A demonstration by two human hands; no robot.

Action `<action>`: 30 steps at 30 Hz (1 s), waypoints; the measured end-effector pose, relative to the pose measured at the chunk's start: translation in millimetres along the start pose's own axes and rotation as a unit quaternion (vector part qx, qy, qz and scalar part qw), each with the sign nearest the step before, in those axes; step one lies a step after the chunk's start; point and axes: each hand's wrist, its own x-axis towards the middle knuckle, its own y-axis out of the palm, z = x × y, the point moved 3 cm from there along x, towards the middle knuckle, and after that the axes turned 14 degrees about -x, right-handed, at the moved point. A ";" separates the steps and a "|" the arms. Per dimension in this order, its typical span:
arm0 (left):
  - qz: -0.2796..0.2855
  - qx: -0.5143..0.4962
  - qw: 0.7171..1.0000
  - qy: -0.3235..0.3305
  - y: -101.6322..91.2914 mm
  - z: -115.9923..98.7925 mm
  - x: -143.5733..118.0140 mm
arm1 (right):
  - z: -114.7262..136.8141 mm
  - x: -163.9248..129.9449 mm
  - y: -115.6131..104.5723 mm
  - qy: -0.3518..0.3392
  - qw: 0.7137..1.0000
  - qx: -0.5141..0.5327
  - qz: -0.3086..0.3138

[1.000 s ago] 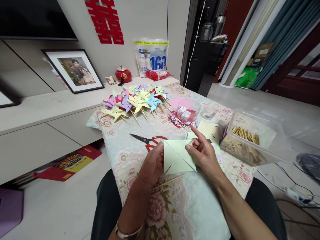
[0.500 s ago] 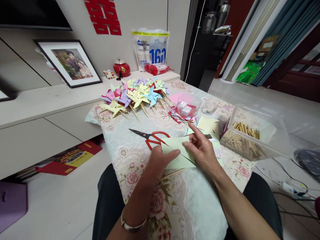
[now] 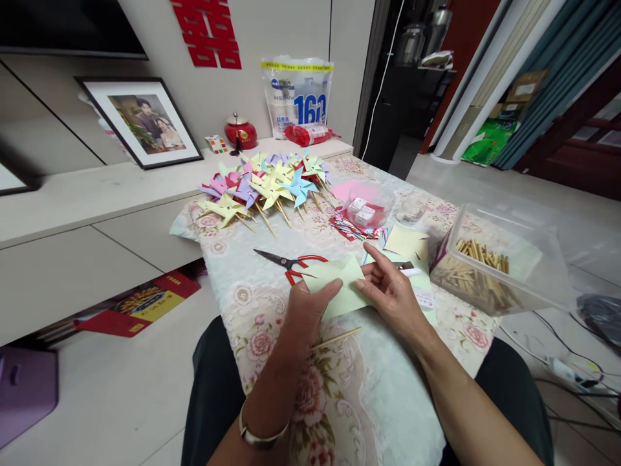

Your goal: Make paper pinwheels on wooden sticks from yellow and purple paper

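I hold a pale green paper square (image 3: 339,285) over the table's near edge, my left hand (image 3: 303,314) pinching its near side and my right hand (image 3: 391,294) gripping its right side. A clear plastic bin (image 3: 509,259) to the right holds wooden sticks (image 3: 478,268) (a thick heap). A clear bowl (image 3: 369,206) holds small white boxes (image 3: 361,212). Red-handled scissors (image 3: 291,262) lie just beyond the paper.

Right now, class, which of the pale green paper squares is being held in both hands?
The pale green cut square nearest the person, gripped by left hand and right hand; the others lie flat by the stick box.
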 end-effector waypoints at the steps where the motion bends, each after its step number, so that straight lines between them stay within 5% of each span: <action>1: 0.005 -0.005 1.000 -0.005 0.8 0.5 0.0 | -0.6 0.2 0.9 0.006 1.000 0.007 0.001; 9: -0.009 0.033 0.999 -0.006 -1.8 1.3 1.9 | -4.4 3.1 0.3 0.012 1.000 0.012 0.001; 16: -0.010 0.034 0.999 -0.014 -3.2 1.2 2.6 | -6.9 2.3 -2.8 -0.040 0.993 -0.108 -0.019; 22: -0.031 0.024 0.999 -0.014 0.5 0.2 0.0 | -3.7 -0.5 -5.2 -0.125 0.948 -0.286 -0.068; 30: -0.040 0.031 0.999 0.004 -1.3 0.6 2.0 | 13.7 -6.4 -3.2 -0.255 0.879 -0.396 -0.081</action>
